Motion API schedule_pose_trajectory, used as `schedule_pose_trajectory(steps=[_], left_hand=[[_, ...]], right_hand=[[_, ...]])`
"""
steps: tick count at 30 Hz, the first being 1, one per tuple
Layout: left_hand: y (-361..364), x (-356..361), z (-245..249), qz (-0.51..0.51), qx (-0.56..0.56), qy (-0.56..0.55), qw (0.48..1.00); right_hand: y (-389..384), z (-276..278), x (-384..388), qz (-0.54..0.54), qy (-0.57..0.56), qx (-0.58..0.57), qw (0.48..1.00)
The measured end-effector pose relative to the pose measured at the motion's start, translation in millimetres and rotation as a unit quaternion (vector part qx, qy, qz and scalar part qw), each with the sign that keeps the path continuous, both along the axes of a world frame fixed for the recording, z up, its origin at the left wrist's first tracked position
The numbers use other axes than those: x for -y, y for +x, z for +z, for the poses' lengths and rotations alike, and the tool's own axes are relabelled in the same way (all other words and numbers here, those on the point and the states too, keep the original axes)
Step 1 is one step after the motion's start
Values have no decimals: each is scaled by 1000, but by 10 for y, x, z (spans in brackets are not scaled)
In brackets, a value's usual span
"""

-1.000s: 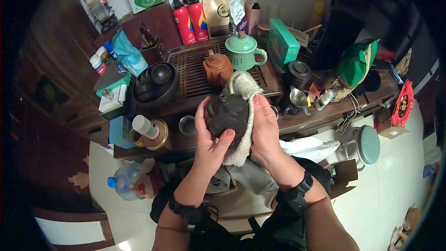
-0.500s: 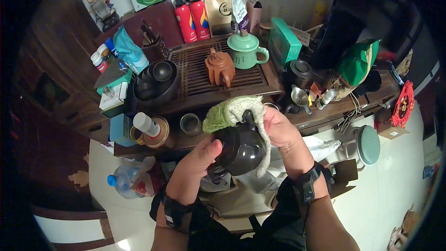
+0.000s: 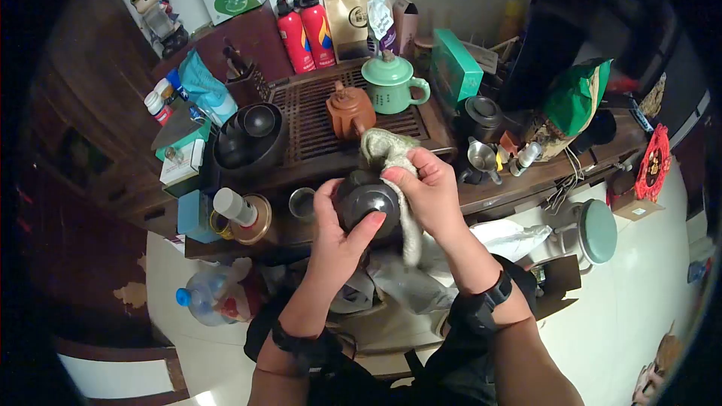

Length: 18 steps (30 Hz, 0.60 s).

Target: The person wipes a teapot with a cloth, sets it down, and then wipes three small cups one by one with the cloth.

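Note:
A dark, glossy round teapot [image 3: 366, 201] is held in front of me, above the table's front edge. My left hand [image 3: 338, 229] is closed around its near left side, with the thumb laid across its rounded surface. On the other side, my right hand [image 3: 430, 194] pinches a pale green and white cloth [image 3: 389, 149] against the pot. One end of the cloth bunches up behind the pot while the other hangs down between my hands. The pot's underside and part of its far side are hidden.
Behind my hands, a slatted tea tray [image 3: 304, 124] carries a clay teapot [image 3: 350, 110] and a green lidded mug [image 3: 392, 84]. Black bowls [image 3: 250, 143], a small cup [image 3: 302, 203] and a white-capped bottle [image 3: 235, 207] stand left. A metal pitcher [image 3: 482, 156] is right.
The teapot has turned and shifted up and left, so its spout no longer shows. The left thumb now lies across it. My right hand has drawn the cloth into a tighter bunch.

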<state>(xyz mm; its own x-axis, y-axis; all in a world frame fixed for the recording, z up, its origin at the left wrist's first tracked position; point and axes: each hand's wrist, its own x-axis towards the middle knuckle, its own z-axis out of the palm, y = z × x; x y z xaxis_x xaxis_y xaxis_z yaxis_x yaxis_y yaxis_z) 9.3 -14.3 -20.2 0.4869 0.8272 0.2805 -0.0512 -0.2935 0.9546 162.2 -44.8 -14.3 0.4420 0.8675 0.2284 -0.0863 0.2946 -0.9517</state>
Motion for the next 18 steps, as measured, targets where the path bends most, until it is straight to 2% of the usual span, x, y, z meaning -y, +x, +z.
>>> schedule_pose_trajectory(steps=[3, 4, 5, 7, 8, 11, 13, 14, 15, 17, 18], left_hand=[[-29, -33, 75, 32, -23, 61, 997], [-55, -53, 92, 39, -28, 76, 996], [-82, -78, 89, 23, -2, 47, 999], [-126, -120, 90, -9, 51, -11, 999], [-137, -107, 125, -14, 60, -16, 998], [-146, -118, 128, -24, 54, -1, 998], [-134, -93, 118, -51, 31, 12, 998], [-133, -79, 119, -64, 18, 19, 998], [-149, -54, 166, -96, 17, -41, 994], [-194, 3, 291, -157, 15, -160, 974], [-205, 7, 280, -196, 40, -173, 964]], right_hand=[[15, 0, 14, -93, -12, 161, 983], [44, -8, -8, -74, 17, 120, 990], [76, 20, 4, -39, 21, 67, 997], [106, 82, 14, -11, -5, -89, 996], [98, 140, 20, 21, 32, -171, 984], [138, 103, 128, 110, 72, -263, 956], [19, 200, 179, 133, 47, -192, 971], [-25, 157, 182, 153, 67, -72, 983], [-78, 233, 148, 159, 97, -14, 982], [118, 148, 176, 274, 2, -95, 957], [172, 108, 165, 311, -6, -137, 941]])
